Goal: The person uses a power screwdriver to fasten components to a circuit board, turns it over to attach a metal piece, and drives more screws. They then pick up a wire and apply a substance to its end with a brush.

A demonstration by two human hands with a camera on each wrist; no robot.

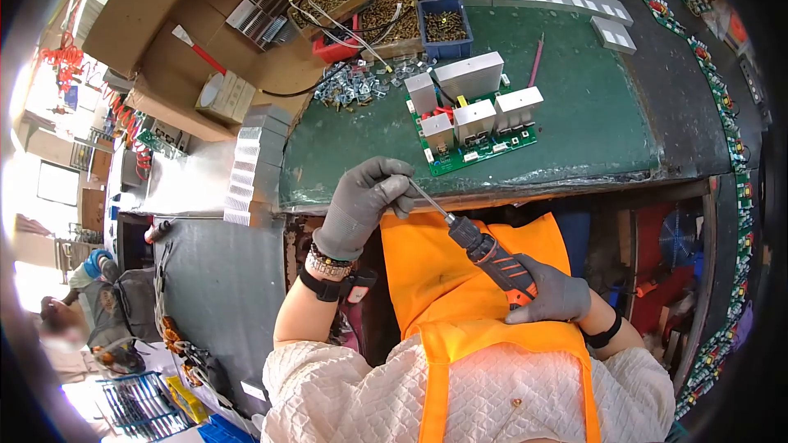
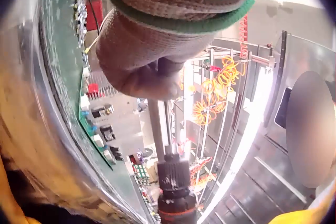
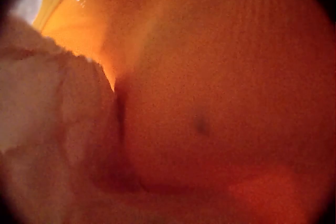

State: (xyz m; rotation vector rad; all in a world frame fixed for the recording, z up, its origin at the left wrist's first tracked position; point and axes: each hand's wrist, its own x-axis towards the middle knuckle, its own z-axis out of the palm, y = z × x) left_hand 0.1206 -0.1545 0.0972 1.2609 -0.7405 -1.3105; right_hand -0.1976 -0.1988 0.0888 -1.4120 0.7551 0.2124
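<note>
Head view: the power screwdriver [image 1: 486,256] slants on the near side of the circuit board [image 1: 447,167], off the desk [image 1: 583,135]. Right hand [image 1: 554,294] wraps its handle [image 1: 513,277]; left hand [image 1: 353,212] pinches the thin shaft [image 1: 430,200]. Looks stiff, handle-heavy: I'd trust that thick grip, as the smooth shaft might slip. Left wrist view: curled fingers [image 2: 157,85] at the shaft. Right wrist view: blurred orange cloth [image 3: 226,71]; can't tell the grip there.
</note>
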